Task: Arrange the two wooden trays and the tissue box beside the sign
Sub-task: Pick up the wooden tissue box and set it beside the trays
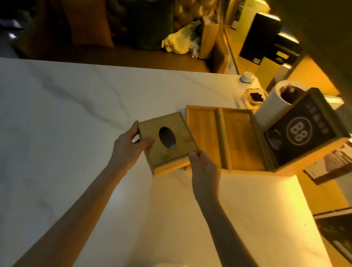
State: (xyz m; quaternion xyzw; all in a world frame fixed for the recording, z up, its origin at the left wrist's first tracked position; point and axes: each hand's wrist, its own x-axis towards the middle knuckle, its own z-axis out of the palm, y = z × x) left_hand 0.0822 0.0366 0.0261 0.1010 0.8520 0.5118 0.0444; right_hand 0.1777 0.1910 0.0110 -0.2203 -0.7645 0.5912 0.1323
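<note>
Marble table [65, 123]: hands cupping tissue box [168, 141]

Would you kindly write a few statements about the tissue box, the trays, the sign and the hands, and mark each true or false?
1. Both hands grip the tissue box. True: left hand and right hand hold opposite sides.
2. The two wooden trays lie side by side. True.
3. The sign reads A5. False: it reads B8.
4. The tissue box sits inside a tray. False: it is left of them.
5. The table is dark wood. False: it is white marble.
</note>
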